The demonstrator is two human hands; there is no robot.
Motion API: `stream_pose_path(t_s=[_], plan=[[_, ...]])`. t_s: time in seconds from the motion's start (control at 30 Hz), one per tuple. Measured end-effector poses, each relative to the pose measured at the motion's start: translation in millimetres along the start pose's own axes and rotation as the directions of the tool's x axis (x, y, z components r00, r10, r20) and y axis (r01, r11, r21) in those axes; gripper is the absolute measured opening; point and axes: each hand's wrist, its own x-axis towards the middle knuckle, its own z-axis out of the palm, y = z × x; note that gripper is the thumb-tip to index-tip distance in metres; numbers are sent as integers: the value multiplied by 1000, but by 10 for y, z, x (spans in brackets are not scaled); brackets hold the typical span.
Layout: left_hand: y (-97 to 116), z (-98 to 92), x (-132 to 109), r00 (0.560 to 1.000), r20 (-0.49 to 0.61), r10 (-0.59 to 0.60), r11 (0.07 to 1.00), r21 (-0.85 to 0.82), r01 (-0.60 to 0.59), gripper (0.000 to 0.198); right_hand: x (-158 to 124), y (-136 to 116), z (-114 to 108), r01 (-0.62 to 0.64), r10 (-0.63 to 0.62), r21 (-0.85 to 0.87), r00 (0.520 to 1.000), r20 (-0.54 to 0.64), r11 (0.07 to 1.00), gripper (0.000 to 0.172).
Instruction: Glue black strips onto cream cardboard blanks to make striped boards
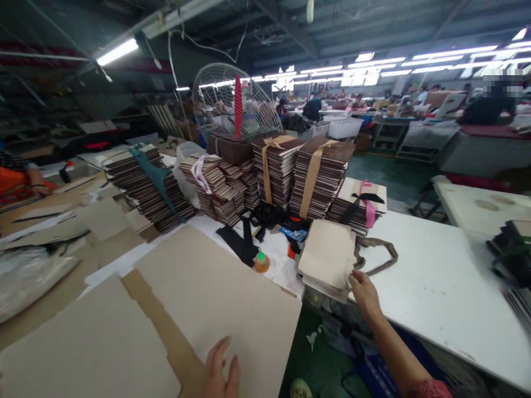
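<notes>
A small pile of beige boards (327, 254) lies on the left end of the white table, its near edge reaching over the table edge. My right hand (364, 293) is closed at the pile's near right corner, thumb and fingers pinching the edge of a board. A brown cloth strap (384, 246) loops out on the table just behind that hand; whether the fingers also touch it, I cannot tell. At the bottom centre my left hand (222, 367) has its fingers spread over a large beige cardboard sheet (224, 287), holding nothing.
Tied stacks of brown-edged boards (319, 171) line the back, with a large fan (240, 99) behind. An orange bottle with a green cap (261, 261) and black cloth strips (238, 243) lie nearby. A gap with floor (301, 337) separates cardboard and white table (435, 287). Other people work farther off.
</notes>
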Motion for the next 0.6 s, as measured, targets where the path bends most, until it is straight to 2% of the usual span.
stream_pose_path(t_s=[0.03,0.1,0.2,0.3,0.43,0.6], plan=[[115,220,120,998,61,30,999,12,-30,37,92,8,9,-13,14,-12,1000,21,1000,46],[379,690,401,952,294,80,988,106,-116,45,228,20,34,-36,37,-23,998,59,999,45],[750,1346,845,908,400,120,972,137,-189,54,354,41,45,-78,78,4,992,98,997,40],[968,1805,1206,873,466,142,953,173,-248,61,423,61,45,-136,125,71,982,145,988,33],[1025,2111,1471,859,497,120,938,226,-262,62,482,47,84,-215,171,166,954,245,962,23],[996,2216,1496,885,457,86,936,267,-229,63,545,-81,89,-305,229,203,916,329,930,29]])
